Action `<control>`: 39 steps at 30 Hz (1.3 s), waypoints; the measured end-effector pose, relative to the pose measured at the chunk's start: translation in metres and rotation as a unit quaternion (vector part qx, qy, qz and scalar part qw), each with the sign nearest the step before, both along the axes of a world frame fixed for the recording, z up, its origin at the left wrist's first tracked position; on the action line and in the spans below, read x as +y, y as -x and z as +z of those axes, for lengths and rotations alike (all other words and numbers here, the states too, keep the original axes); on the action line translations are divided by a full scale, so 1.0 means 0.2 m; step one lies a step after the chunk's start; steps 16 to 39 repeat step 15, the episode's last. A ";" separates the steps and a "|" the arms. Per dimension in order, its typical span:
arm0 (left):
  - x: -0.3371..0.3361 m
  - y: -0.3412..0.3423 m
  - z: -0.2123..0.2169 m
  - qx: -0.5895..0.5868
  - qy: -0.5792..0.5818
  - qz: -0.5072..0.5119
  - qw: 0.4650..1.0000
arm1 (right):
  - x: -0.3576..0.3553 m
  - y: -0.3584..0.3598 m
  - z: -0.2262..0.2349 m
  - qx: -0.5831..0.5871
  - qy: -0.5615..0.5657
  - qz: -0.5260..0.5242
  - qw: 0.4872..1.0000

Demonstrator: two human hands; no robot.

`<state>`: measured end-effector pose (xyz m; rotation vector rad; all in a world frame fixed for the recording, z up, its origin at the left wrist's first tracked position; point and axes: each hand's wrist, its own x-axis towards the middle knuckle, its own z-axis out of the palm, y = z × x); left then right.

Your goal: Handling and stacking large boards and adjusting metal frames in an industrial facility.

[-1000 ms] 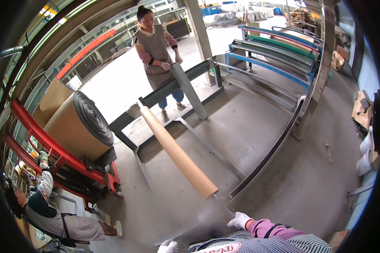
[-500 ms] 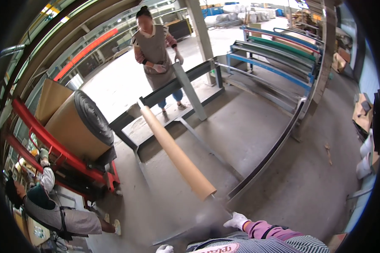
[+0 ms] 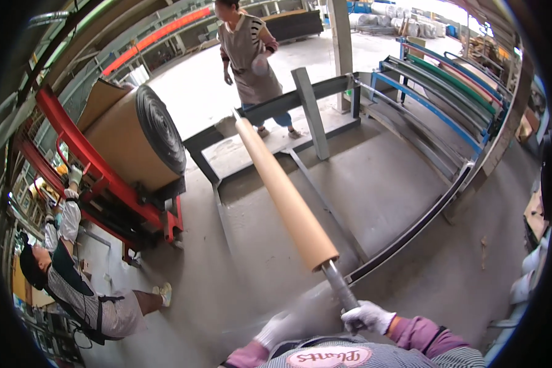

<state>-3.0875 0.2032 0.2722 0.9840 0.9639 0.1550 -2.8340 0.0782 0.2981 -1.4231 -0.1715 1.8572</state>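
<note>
Since a second ago, your end of the cardboard tube has swung up and toward you, and the person in the apron at the far end has let go of the grey upright and stepped back from the frame.

Your right hand, gloved white, is curled around the metal shaft that sticks out of the near end of the tube. It looks closed on it, though the fingertips are partly hidden. Your left hand is blurred, low and just left of the shaft; you cannot tell from here whether its grip has closed on anything.

Bring that left hand onto the shaft too, so the weight is shared. Keep both wrists low and the shaft level with the tube's line, not cocked.

Farther out, the tube slopes away over the concrete floor, its far end near the grey steel frame. To your left, a person crouches beside the red cradle holding the big roll. Swing nothing that way.
</note>
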 end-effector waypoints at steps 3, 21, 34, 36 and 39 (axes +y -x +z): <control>0.16 -0.37 0.16 -0.180 -0.116 -0.158 0.964 | 0.09 -0.04 0.40 0.049 -0.023 0.010 0.998; 0.67 -0.74 -0.05 -0.401 0.354 0.139 0.833 | 0.13 0.11 0.37 -0.031 -0.045 0.081 0.995; 0.67 -0.74 -0.05 -0.401 0.354 0.139 0.833 | 0.13 0.11 0.37 -0.031 -0.045 0.081 0.995; 0.67 -0.74 -0.05 -0.401 0.354 0.139 0.833 | 0.13 0.11 0.37 -0.031 -0.045 0.081 0.995; 0.67 -0.74 -0.05 -0.401 0.354 0.139 0.833 | 0.13 0.11 0.37 -0.031 -0.045 0.081 0.995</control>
